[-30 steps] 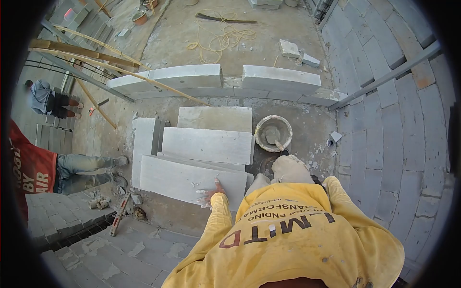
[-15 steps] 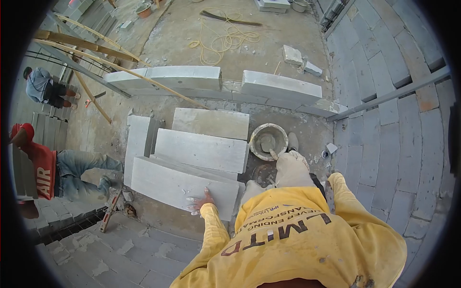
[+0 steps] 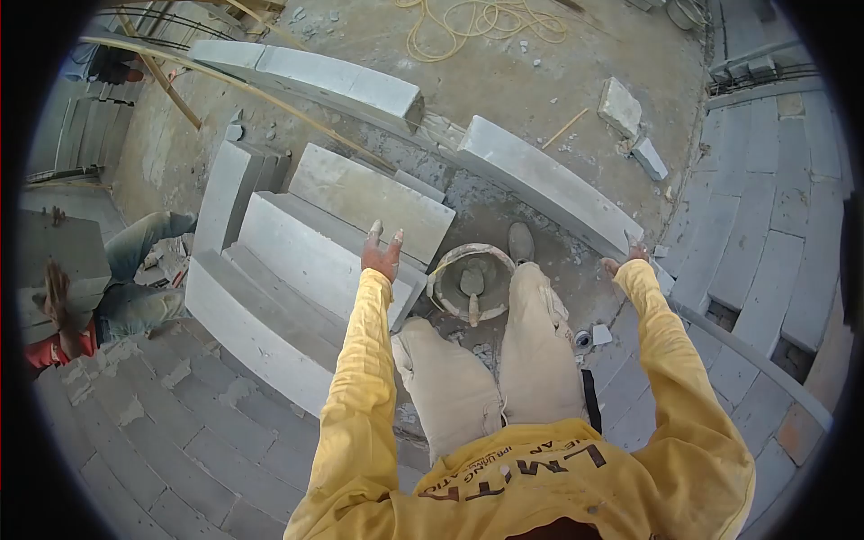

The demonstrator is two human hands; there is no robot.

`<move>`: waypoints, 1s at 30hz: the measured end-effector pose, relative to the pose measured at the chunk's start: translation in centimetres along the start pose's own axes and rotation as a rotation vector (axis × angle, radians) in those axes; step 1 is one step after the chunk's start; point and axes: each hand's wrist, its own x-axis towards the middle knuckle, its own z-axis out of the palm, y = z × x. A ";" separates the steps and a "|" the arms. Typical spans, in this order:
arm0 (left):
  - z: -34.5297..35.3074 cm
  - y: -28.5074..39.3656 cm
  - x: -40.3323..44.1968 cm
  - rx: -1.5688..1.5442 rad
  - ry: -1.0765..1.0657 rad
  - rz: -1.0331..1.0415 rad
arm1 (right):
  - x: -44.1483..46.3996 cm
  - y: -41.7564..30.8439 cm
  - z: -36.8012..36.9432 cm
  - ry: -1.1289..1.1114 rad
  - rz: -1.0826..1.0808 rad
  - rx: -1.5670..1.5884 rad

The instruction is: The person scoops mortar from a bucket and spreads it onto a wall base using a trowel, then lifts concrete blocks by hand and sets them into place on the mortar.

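Observation:
My left hand is raised over the stacked pale grey blocks, fingers and thumb spread, holding nothing. Beneath and beyond it lies a flat block; a second pale block is to its left. At the right end of the low wall, my right hand has its thumb and fingers apart around the corner of a long block; whether it touches is unclear. Between my hands, near my feet, stands a round bucket of grey mortar, with a trowel in it.
To the left, another person's hands are on a grey block. A thin pole slants over the low wall. Broken block pieces and a yellow hose lie beyond. A block wall rises at right.
My left hand has left the near block and risen forward over the stack. My right arm has reached out to the low wall's right end. The view has turned.

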 end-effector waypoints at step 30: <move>21.7 -2.1 24.2 0.262 -0.399 0.190 | 17.5 -2.8 8.6 0.279 -0.329 -0.431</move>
